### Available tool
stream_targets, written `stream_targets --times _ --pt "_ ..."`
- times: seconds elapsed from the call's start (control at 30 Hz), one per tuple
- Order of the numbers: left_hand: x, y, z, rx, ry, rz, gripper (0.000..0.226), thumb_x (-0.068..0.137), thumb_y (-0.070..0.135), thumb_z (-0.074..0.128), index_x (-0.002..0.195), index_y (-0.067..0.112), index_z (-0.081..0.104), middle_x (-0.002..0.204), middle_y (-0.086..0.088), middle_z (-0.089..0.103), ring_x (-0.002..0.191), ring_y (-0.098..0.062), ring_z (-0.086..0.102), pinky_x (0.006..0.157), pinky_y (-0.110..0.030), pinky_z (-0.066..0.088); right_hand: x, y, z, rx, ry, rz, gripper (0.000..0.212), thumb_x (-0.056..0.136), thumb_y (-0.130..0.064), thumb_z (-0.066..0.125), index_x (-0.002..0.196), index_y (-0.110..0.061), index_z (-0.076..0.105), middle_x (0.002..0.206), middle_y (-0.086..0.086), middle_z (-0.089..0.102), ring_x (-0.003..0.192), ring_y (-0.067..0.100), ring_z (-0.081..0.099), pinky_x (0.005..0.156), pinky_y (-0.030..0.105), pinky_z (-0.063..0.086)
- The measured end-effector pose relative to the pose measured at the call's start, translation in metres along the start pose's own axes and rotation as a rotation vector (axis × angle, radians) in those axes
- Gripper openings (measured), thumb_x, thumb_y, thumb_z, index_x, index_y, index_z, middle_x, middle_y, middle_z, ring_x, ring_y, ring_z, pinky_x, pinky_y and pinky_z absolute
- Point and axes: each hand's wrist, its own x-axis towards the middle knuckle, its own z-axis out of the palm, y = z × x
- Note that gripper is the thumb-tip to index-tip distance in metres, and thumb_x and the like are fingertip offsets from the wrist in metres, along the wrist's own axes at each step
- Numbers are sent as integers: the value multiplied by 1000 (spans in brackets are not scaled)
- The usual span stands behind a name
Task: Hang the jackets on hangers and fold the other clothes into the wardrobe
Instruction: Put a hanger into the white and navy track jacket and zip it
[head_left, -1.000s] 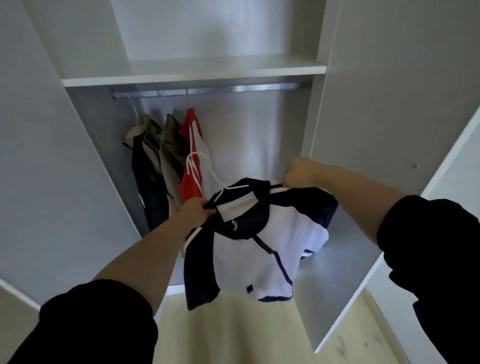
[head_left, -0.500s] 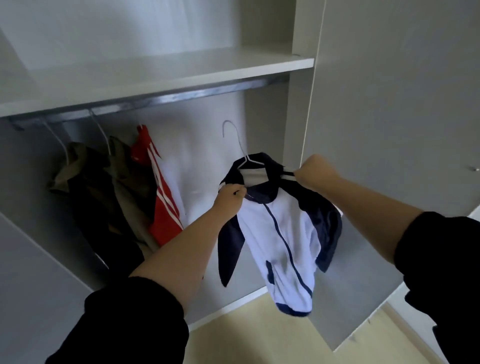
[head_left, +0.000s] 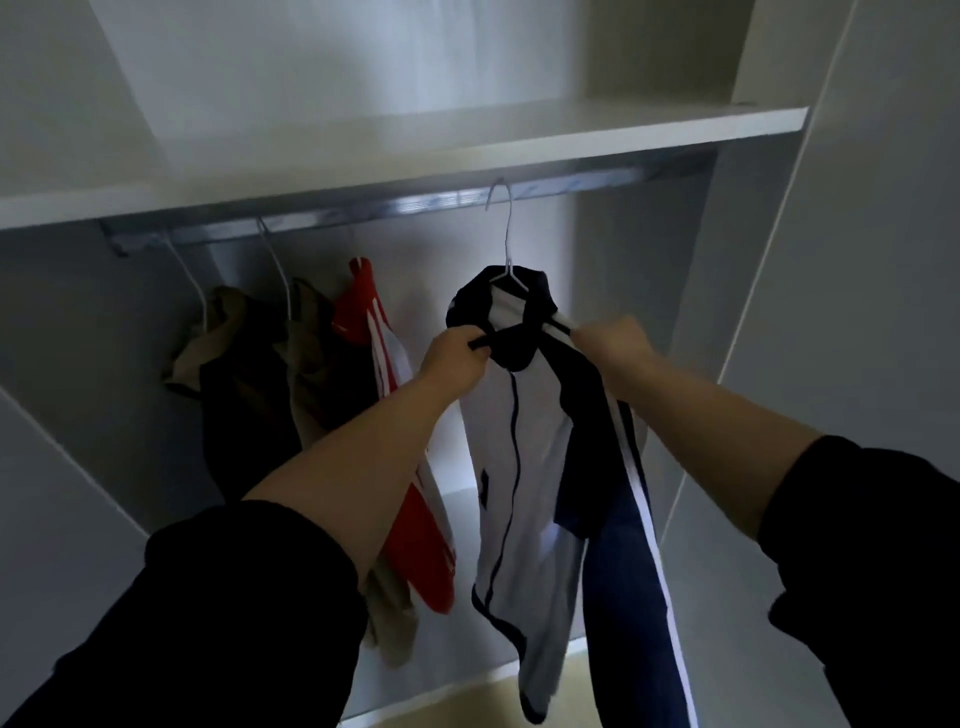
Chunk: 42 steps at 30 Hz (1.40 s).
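Note:
A white and navy jacket (head_left: 524, 467) hangs on a thin white wire hanger (head_left: 508, 244), whose hook sits at the metal wardrobe rail (head_left: 415, 205). My left hand (head_left: 457, 353) grips the jacket's left shoulder by the collar. At the other shoulder, my right hand (head_left: 613, 340) grips the cloth. The jacket droops between both hands with a blue striped sleeve trailing down on the right.
Further left on the rail hang a red and white jacket (head_left: 410, 493) and two olive and dark jackets (head_left: 249, 374) on wire hangers. A white shelf (head_left: 415, 150) runs above the rail. An open wardrobe door (head_left: 857, 312) stands at the right.
Both hands raised the jacket on its hanger up toward the rail; the hook now reaches the rail. The view came closer to the wardrobe.

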Motion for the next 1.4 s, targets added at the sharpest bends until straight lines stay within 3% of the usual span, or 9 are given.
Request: stream_targets --times 0.13,0.27,0.67,0.8,0.9,1.03,1.13,1.27,1.4 --pt "13 -25 -18 17 64 14 17 95 6 48 88 3 63 71 -5 52 72 -19 49 61 -26 36 11 -12 33 162 32 -49 29 92 -13 50 65 -10 39 66 4 42 55 15 40 47 26 30" --pt "26 -47 -35 4 128 66 20 96 3 47 83 6 61 64 4 47 59 -4 42 48 -9 31 25 -19 63 179 78 -150 35 90 -12 51 59 -12 33 58 3 36 49 16 34 44 26 26" --pt "72 -80 -42 263 114 -53 35 95 8 47 61 13 41 64 0 41 66 -16 45 54 -27 32 68 -45 128 138 59 -216 43 91 -18 55 57 -13 29 55 2 32 47 17 29 44 27 23" --pt "74 -78 -30 401 -2 -123 18 94 7 46 89 4 63 95 -13 61 97 -28 58 73 -29 40 81 -34 144 121 35 -243 55 93 -33 60 54 -15 27 52 2 28 45 15 26 44 25 23" --pt "72 -81 -25 419 13 -172 25 95 9 47 115 3 62 117 -14 61 111 -30 57 82 -31 43 82 -30 148 100 4 -259 58 94 -36 57 51 -14 27 52 3 27 47 17 27 47 25 27" --pt "72 -88 -22 371 21 -191 20 97 7 45 100 2 64 109 -16 63 100 -28 59 74 -27 40 84 -25 140 43 -63 -279 35 92 -35 58 69 -9 50 69 11 45 65 21 42 62 28 37" --pt "66 -86 -23 325 -27 -235 22 96 4 44 103 0 64 108 -14 62 104 -28 58 80 -28 44 83 -19 131 -30 -126 -271 17 91 -21 56 81 -8 60 78 12 52 71 22 47 66 30 40" --pt "58 -76 -20 242 -99 -194 36 95 0 43 65 21 43 71 7 42 73 -13 48 66 -21 35 77 -2 127 -101 -177 -271 18 89 -16 56 95 -3 66 85 8 61 78 23 59 76 32 50" --pt "41 -63 -13 297 -101 -192 34 99 6 40 70 24 39 74 8 42 64 0 39 69 -18 32 69 20 121 -93 -215 -253 15 88 -11 52 98 -8 64 92 8 67 83 23 63 80 33 52"
